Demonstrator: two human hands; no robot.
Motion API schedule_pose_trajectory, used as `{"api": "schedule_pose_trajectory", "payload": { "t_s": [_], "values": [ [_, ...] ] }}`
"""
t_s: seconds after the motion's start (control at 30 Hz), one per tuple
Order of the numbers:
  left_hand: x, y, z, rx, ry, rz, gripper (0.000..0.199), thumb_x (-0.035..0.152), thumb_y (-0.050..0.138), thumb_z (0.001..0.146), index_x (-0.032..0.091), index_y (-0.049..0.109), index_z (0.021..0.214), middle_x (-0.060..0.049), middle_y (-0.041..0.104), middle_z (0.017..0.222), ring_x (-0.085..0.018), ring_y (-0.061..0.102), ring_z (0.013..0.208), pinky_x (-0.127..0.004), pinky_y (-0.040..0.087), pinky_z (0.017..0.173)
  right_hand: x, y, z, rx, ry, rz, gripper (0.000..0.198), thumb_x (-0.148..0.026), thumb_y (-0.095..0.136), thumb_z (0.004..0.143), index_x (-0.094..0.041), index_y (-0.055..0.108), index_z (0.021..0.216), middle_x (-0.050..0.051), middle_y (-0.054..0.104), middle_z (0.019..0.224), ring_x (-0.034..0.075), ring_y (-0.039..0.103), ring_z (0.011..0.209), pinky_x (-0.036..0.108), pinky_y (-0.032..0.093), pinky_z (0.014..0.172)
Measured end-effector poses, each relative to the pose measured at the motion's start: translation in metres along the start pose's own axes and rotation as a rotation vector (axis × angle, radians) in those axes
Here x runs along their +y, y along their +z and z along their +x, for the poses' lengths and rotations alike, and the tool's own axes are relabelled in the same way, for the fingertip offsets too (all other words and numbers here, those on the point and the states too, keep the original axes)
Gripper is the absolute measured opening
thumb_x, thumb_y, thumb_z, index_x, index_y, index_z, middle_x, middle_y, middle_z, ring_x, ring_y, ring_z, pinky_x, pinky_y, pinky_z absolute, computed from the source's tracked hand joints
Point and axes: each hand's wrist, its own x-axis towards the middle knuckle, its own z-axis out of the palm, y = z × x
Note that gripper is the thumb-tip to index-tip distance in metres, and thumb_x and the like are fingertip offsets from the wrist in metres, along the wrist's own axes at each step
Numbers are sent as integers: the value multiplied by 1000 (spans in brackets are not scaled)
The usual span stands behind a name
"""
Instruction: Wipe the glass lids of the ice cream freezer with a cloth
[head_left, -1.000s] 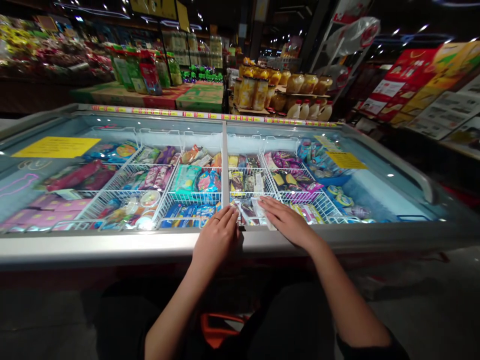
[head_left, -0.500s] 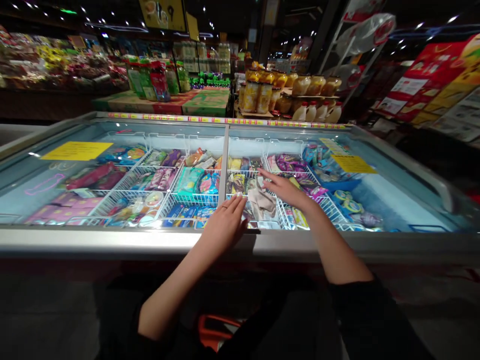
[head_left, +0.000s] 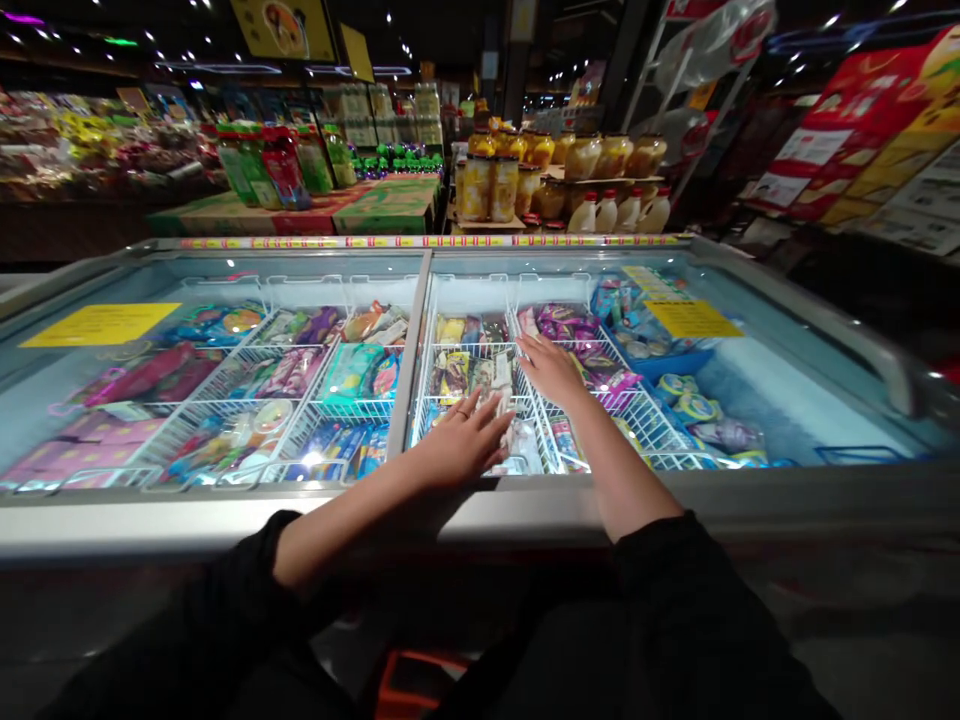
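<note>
Indoors, a person in black sleeves (head_left: 705,610) reaches over a display freezer (head_left: 225,515), both hands to the right of the metal strip (head_left: 411,370) that crosses it. Nearer the strip, the left hand (head_left: 471,435) is spread wide, a ring on one finger, its fingertips close to yellow-and-brown packets (head_left: 451,378). Farther right of the strip, the right hand (head_left: 553,370) is unclenched, fingers extended, beside purple packets (head_left: 562,322); whether either palm touches a surface cannot be told. Just left of the strip lies a teal package (head_left: 347,372). Beyond its far end stand jars (head_left: 477,190).
</note>
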Motion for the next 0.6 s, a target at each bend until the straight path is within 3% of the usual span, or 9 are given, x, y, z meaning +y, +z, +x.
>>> {"api": "schedule_pose_trajectory", "payload": {
  "t_s": [0.1,0.2,0.3,0.43,0.53,0.6],
  "values": [
    [10,2,-11,-22,68,-56,59,51,59,109,32,48,164,-9,38,175,-38,30,164,-56,42,126,-5,-1,4,-34,7,-13,60,-37,35,110,-24,45,167,2,39,175,30,31,164,55,29,132],
    [4,-2,0,-70,131,-50,57,52,58,110,36,48,163,-4,39,175,-33,30,164,-51,40,128,-5,-1,6,-41,1,-9,60,-38,34,110,-23,44,168,3,37,176,29,30,164,52,28,133],
    [-23,-11,7,-44,56,33,53,45,51,114,28,48,164,-7,43,173,-27,29,165,-46,31,132,1,-2,4,-58,-1,-6,63,-39,32,110,-20,40,169,4,35,177,27,28,165,47,27,134],
    [-52,-18,-21,-27,-92,105,53,37,42,116,15,47,163,-14,40,173,-31,28,165,-47,30,133,11,0,1,-63,120,-42,72,-50,30,110,-14,29,173,9,27,180,30,22,167,51,22,135],
    [-36,-15,-41,-39,-30,76,55,43,44,115,19,44,165,-12,38,175,-31,26,165,-48,32,132,16,4,1,-48,253,-71,84,-62,29,109,-8,23,173,16,19,181,35,17,168,55,18,135],
    [-16,-10,-36,-79,77,27,57,48,45,114,23,43,166,-8,36,176,-29,26,166,-44,33,131,17,5,1,-43,283,-80,85,-63,26,109,-7,23,173,16,16,182,35,15,168,54,16,136]
  ]
}}
